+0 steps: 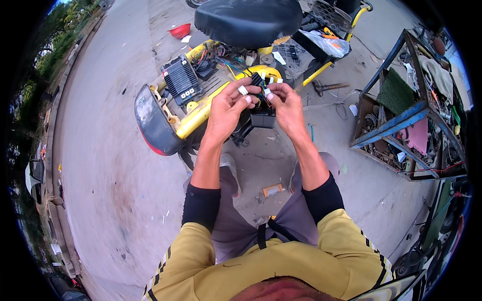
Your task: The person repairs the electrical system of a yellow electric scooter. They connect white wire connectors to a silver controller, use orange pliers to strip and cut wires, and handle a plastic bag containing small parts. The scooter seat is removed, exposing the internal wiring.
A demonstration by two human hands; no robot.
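Fingers and thumb of my left hand (226,109) close round a small white plug connector (243,90). Just across from it, my right hand (288,108) pinches another white plug connector (267,92) between thumb and forefinger. Thin coloured wires and more white connectors (271,80) bunch up behind the fingertips; the hands partly hide them. Below the hands sits a black box (263,120). All this is beside the yellow frame (201,111) of an electric scooter, whose black seat (253,22) is beyond. A black finned controller (181,80) lies on the frame at left.
A hammer (330,87) lies on the concrete at right. Beyond it stands a blue metal rack (391,128) full of parts and scrap. A red bowl (179,31) is at the far left. Between my feet lies an orange packet (272,190). A black tray (314,45) holds tools.
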